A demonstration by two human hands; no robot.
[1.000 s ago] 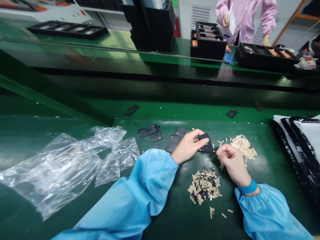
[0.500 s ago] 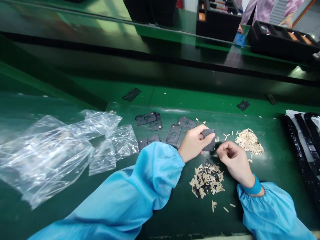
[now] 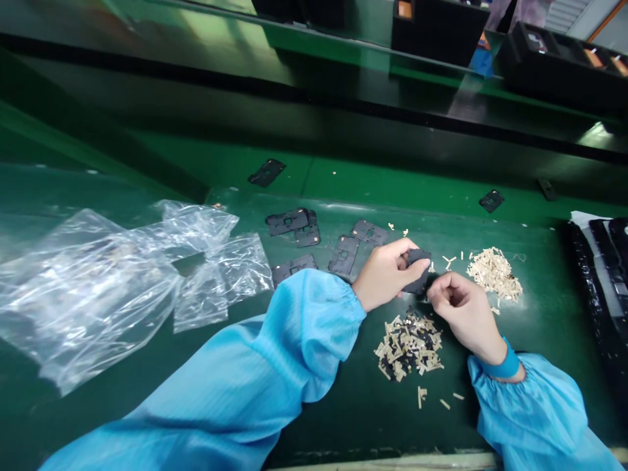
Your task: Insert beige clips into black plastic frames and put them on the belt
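Between the thumb and fingers of my left hand (image 3: 387, 271) is a flat black plastic plate (image 3: 418, 273), held tilted above the bench. My right hand (image 3: 456, 304) is closed in a pinch close to the plate's right edge; what its fingertips hold, if anything, is too small to make out. Below both hands lies a heap of small black and beige strips (image 3: 409, 347). A second heap of pale beige strips (image 3: 494, 273) sits to the right, beyond my right hand. More black plates (image 3: 343, 254) lie flat to the left of my left hand.
Crumpled clear plastic bags (image 3: 122, 281) cover the left of the green bench (image 3: 343, 418). A black tray (image 3: 601, 275) stands at the right edge. Single black plates (image 3: 267, 172) lie farther back. Black boxes (image 3: 564, 65) stand on the raised shelf behind.
The view has shifted slightly. My left hand has tilted the black plate a little, while my right hand stays pinched beside it. The person across the bench has mostly left the view.
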